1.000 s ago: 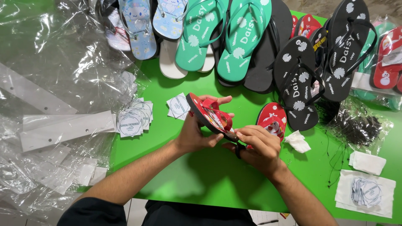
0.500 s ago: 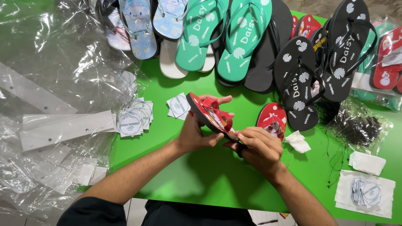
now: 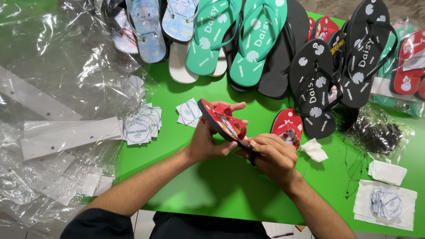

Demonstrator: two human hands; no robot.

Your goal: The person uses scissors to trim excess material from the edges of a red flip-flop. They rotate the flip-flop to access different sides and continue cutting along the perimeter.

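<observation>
A small red flip-flop [image 3: 223, 121] with a black sole edge and red straps is held tilted above the green table [image 3: 221, 186]. My left hand [image 3: 208, 139] grips it from underneath, fingers wrapped around its middle. At the sandal's near end my right hand [image 3: 272, 157] pinches the heel, together with something small and dark that I cannot make out. A second red flip-flop [image 3: 287, 126] with a printed picture lies flat on the table just right of my hands.
Rows of flip-flops line the table's far edge: light blue [image 3: 148, 26], teal [image 3: 234, 40], black [image 3: 341, 66], red [image 3: 407, 66]. Clear plastic bags [image 3: 57, 110] pile at the left. Round paper tags [image 3: 139, 126] lie beside them, black strings [image 3: 376, 135] and white tag stacks [image 3: 385, 201] at the right.
</observation>
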